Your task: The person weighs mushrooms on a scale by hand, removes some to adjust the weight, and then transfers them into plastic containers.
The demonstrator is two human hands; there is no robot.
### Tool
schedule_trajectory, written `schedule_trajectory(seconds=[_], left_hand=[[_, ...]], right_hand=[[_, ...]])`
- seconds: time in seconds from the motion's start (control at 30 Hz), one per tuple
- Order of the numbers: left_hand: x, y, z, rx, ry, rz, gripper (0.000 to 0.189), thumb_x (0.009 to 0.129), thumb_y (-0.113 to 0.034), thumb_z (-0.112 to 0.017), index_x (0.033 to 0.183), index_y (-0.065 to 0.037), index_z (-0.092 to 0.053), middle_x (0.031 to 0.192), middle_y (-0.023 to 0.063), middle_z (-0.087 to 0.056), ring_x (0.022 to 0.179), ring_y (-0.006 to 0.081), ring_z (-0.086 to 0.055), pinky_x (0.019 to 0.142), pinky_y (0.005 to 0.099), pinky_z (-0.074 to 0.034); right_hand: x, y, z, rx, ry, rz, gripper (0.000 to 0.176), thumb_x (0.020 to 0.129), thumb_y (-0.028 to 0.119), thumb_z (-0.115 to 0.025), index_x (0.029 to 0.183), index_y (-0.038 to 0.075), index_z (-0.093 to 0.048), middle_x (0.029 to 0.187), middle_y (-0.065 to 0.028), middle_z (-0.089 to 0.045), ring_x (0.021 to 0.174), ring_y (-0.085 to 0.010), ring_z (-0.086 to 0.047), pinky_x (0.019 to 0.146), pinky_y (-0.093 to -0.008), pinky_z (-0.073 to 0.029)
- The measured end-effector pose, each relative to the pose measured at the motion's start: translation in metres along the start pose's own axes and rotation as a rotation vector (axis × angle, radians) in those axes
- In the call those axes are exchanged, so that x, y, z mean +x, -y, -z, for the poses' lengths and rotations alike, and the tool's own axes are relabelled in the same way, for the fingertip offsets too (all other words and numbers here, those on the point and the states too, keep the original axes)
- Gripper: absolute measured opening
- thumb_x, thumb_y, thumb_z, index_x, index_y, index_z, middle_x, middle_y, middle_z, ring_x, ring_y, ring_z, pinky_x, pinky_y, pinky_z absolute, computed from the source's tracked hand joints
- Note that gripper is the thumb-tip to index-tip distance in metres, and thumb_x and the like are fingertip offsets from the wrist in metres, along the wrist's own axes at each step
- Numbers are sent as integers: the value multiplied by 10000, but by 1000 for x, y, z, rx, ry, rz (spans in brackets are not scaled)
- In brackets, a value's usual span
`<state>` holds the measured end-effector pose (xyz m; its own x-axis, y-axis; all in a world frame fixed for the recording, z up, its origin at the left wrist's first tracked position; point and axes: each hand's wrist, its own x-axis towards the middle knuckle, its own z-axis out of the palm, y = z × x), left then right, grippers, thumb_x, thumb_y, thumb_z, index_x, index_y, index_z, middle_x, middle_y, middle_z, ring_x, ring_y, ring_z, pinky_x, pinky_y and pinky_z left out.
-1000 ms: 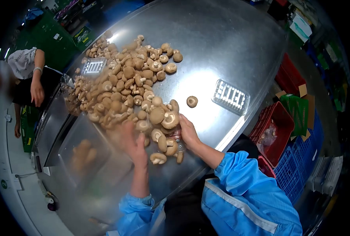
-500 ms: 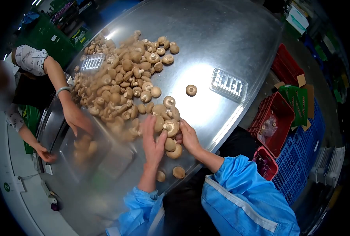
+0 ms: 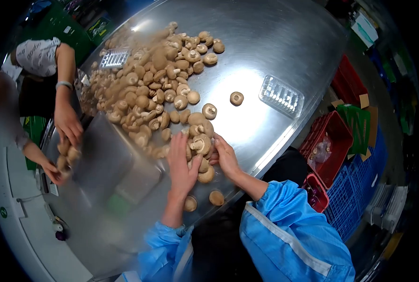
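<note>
My left hand (image 3: 181, 164) and my right hand (image 3: 226, 157) cup a cluster of brown mushrooms (image 3: 201, 144) from both sides, near the table's front edge. Parts of a clear plastic tray show beneath the cluster. The fingers of both hands curve round its sides. Two loose mushrooms (image 3: 216, 198) lie just in front of my hands. Beyond them spreads a large pile of mushrooms (image 3: 146, 84). A single mushroom (image 3: 236, 98) sits apart to the right, near an empty clear tray (image 3: 281, 96).
A co-worker's hands (image 3: 68, 123) hold several mushrooms at the left. Another clear tray (image 3: 115, 58) rests by the pile on the metal table (image 3: 261, 42). Red crates (image 3: 329, 145), a green box (image 3: 354, 128) and a blue pallet (image 3: 348, 197) stand at the right.
My hands stay round the cluster with little movement. The co-worker's upper hand has moved left, and mushrooms are now lifted between their two hands. The view has shifted slightly.
</note>
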<state>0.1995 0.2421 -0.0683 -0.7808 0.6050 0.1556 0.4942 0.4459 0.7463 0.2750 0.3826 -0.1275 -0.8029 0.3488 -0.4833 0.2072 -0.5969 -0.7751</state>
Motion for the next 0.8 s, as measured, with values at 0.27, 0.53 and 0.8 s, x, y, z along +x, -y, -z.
schedule_trajectory(seconds=[0.27,0.53,0.8], left_hand=[[-22,16,10,-801,-269,351,592,948,-73,-535,1503,-55,-330,1489,146,-413,1363,254,-411,1118,370,-334],[-29,28,58,-728,-539,279,547,994,-56,-477,1513,-60,-304,1420,148,-477,1251,202,-516,1043,319,-423],[-25,92,155,-584,-666,394,490,940,39,-506,1421,-45,-467,1272,122,-589,1108,170,-598,962,279,-483]], right_hand=[[-6,16,-14,-78,-8,49,470,1078,353,-342,1480,115,-386,926,-39,-629,692,-97,-617,595,-223,-526],[-14,27,-107,-102,65,101,438,1079,347,-326,1422,102,-443,799,4,-574,645,-67,-578,581,-219,-528],[1,3,-190,-154,344,32,555,1077,276,-377,1543,25,-208,1096,-118,-619,830,-154,-665,713,-279,-570]])
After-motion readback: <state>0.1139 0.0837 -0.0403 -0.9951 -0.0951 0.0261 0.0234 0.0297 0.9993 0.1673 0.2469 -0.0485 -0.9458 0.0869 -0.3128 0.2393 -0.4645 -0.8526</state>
